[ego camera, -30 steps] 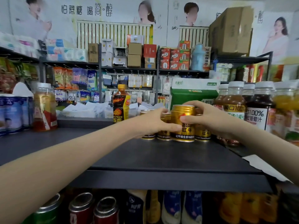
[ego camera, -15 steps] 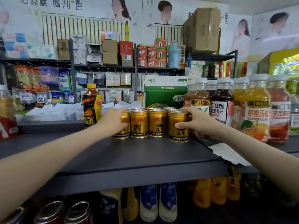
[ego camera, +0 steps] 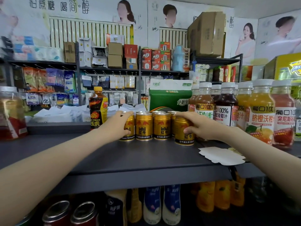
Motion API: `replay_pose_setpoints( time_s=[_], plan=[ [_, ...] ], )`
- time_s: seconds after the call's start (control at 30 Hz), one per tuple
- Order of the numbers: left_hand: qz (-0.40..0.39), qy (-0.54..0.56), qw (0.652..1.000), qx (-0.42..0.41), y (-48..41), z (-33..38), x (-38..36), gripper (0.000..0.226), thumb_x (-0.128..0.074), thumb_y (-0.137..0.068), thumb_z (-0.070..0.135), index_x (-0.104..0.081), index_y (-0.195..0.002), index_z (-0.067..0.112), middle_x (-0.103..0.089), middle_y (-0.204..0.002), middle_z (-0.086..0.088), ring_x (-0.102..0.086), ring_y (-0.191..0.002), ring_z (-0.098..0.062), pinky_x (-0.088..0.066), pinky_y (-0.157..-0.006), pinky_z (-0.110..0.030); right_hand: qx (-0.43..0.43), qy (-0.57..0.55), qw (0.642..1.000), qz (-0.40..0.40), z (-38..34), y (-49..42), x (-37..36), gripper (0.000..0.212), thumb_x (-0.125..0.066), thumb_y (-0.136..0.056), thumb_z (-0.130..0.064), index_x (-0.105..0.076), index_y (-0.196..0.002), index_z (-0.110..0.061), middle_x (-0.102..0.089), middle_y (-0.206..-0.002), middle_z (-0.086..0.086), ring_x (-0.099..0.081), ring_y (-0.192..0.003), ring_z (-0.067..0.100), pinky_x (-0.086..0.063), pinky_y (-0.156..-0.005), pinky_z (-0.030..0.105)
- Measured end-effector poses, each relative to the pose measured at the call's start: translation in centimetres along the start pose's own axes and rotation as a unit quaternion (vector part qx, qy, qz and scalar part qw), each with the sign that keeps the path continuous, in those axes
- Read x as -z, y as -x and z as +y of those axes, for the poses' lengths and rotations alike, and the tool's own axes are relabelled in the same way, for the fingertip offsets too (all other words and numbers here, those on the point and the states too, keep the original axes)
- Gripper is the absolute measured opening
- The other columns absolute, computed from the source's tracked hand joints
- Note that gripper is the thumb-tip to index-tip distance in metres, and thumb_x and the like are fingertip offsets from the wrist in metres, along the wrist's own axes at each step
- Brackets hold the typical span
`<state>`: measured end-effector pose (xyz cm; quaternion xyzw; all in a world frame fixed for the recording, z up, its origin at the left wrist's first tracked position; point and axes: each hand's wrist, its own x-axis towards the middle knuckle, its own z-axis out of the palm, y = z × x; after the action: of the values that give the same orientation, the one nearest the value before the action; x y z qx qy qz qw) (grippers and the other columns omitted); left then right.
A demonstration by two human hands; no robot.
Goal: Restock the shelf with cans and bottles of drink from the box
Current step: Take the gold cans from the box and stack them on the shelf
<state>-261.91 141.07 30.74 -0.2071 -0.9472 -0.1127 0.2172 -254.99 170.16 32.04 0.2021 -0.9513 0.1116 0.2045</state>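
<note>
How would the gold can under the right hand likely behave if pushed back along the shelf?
The gold can, gripped by the right hand, is short, wide-based metal, so it would probably slide upright on the smooth shelf rather than tip. Apparently sealed, so likely heavy for its size.

The left forearm (ego camera: 53,163) and right forearm (ego camera: 260,159) are showing bare along their whole visible length behind the grip, tapering to narrow wrists. The left hand (ego camera: 119,126) and right hand (ego camera: 202,128) are showing bare too.

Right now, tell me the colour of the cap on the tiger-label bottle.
The cap is orange-yellow; the head view shows it.
</note>
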Motion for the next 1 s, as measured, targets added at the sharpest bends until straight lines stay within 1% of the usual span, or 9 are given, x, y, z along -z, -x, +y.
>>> replay_pose_setpoints(
  time_s=[0.13, 0.27, 0.43, 0.57, 0.67, 0.77, 0.87, 0.93, 1.0],
  plan=[
    [0.006, -0.002, 1.000, 0.001, 0.0, 0.1, 0.0, 0.080, -0.067, -0.088, 0.028, -0.018, -0.152, 0.026, -0.024, -0.153, -0.011, -0.044, -0.130, -0.029, -0.043, -0.101, -0.036, -0.002, -0.005, 1.000, 0.004, -0.4, 0.2, 0.1, 0.063, -0.060, -0.091, -0.010, -0.031, -0.146, -0.024, -0.042, -0.141, -0.002, -0.035, -0.127, 0.010, -0.026, -0.102, 0.022],
    [0.003, -0.011, 1.000, 0.009, 0.1, 0.2, 0.1, 0.081, -0.065, -0.089, 0.028, -0.014, -0.153, 0.026, -0.017, -0.156, -0.013, -0.040, -0.133, -0.032, -0.042, -0.102, -0.037, 0.003, 0.041, 0.999, 0.024, -0.9, 0.3, -0.4, 0.063, -0.062, -0.091, -0.019, -0.031, -0.145, -0.024, -0.035, -0.146, -0.001, -0.024, -0.137, 0.016, -0.019, -0.114, 0.033],
    [0.017, -0.029, 0.999, 0.019, 0.9, 1.3, 0.7, 0.079, -0.059, -0.092, 0.034, -0.010, -0.153, 0.023, -0.006, -0.159, -0.017, -0.027, -0.141, -0.036, -0.035, -0.110, -0.044, -0.003, 0.080, 0.993, 0.089, -3.5, 1.3, -1.6, 0.066, -0.057, -0.093, -0.034, -0.024, -0.149, -0.022, -0.021, -0.155, 0.002, -0.013, -0.143, 0.018, -0.007, -0.113, 0.026],
    [0.038, 0.020, 0.999, 0.014, 3.8, 2.9, 2.7, 0.071, -0.056, -0.093, 0.034, -0.019, -0.151, 0.018, -0.017, -0.157, -0.014, -0.028, -0.141, -0.031, -0.034, -0.108, -0.038, 0.049, 0.124, 0.986, 0.095, -7.2, 2.4, -2.8, 0.063, -0.055, -0.093, -0.033, -0.027, -0.148, -0.018, -0.022, -0.155, 0.005, -0.016, -0.143, 0.024, -0.011, -0.117, 0.037],
    [0.076, 0.038, 0.996, 0.003, 8.1, 3.9, 3.8, 0.061, -0.056, -0.094, 0.033, -0.031, -0.147, 0.016, -0.037, -0.148, -0.008, -0.040, -0.132, -0.024, -0.038, -0.101, -0.033, 0.084, 0.055, 0.989, 0.108, -10.8, 3.3, -3.7, 0.058, -0.054, -0.094, -0.028, -0.031, -0.146, -0.017, -0.031, -0.150, 0.003, -0.023, -0.139, 0.018, -0.016, -0.113, 0.025],
    [0.134, 0.061, 0.989, 0.013, 13.8, 4.1, 4.4, 0.051, -0.056, -0.093, 0.033, -0.043, -0.140, 0.019, -0.047, -0.140, -0.003, -0.046, -0.125, -0.020, -0.037, -0.097, -0.028, 0.119, -0.034, 0.983, 0.137, -14.9, 4.3, -4.7, 0.051, -0.053, -0.094, -0.022, -0.039, -0.142, -0.012, -0.043, -0.141, 0.004, -0.035, -0.131, 0.018, -0.025, -0.107, 0.023],
    [0.191, 0.076, 0.977, 0.059, 21.0, 3.9, 4.2, 0.042, -0.058, -0.092, 0.031, -0.049, -0.132, 0.020, -0.055, -0.128, 0.000, -0.052, -0.116, -0.017, -0.037, -0.087, -0.022, 0.160, -0.120, 0.966, 0.163, -19.3, 6.4, -6.6, 0.043, -0.053, -0.095, -0.020, -0.045, -0.137, -0.012, -0.050, -0.133, 0.003, -0.042, -0.125, 0.016, -0.030, -0.100, 0.020],
    [0.210, 0.086, 0.969, 0.098, 26.3, 3.5, 3.6, 0.039, -0.057, -0.091, 0.032, -0.052, -0.128, 0.019, -0.058, -0.124, 0.001, -0.055, -0.112, -0.015, -0.043, -0.089, -0.025, 0.190, -0.182, 0.952, 0.155, -22.5, 8.6, -8.5, 0.039, -0.052, -0.095, -0.019, -0.048, -0.133, -0.014, -0.052, -0.128, 0.000, -0.044, -0.120, 0.012, -0.032, -0.096, 0.018],
    [0.206, 0.073, 0.966, 0.137, 31.5, 2.9, 2.5, 0.038, -0.056, -0.091, 0.030, -0.053, -0.127, 0.017, -0.058, -0.122, 0.002, -0.055, -0.111, -0.013, -0.041, -0.088, -0.019, 0.227, -0.230, 0.936, 0.141, -25.8, 10.9, -11.1, 0.035, -0.054, -0.094, -0.017, -0.052, -0.129, -0.014, -0.055, -0.122, -0.001, -0.047, -0.116, 0.011, -0.035, -0.095, 0.018]
  ],
)
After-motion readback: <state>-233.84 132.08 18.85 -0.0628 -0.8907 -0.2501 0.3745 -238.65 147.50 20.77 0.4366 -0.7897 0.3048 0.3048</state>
